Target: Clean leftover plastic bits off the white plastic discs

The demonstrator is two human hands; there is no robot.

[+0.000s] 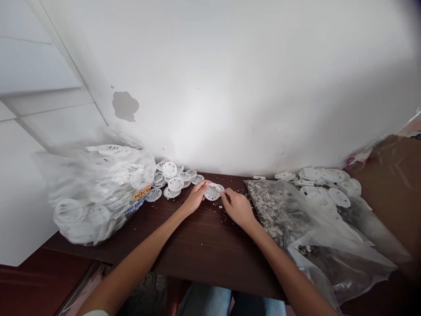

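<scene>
My left fingers (pixel 201 184) pinch a round white slotted plastic disc (pixel 213 193) over the dark-brown wooden desk (pixel 207 250); whether my right fingers (pixel 228 193) grip its edge, I can't tell. Uneven pressure could dislodge it.

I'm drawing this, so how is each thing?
White round plastic disc, held
Left hand, gripping its left edge
Right hand, fingertips at its right edge
Bulky translucent plastic bag, filled with discs
Flat translucent plastic bag, holding small parts
Loose white round discs, piled
Dark brown tabletop, littered
</scene>
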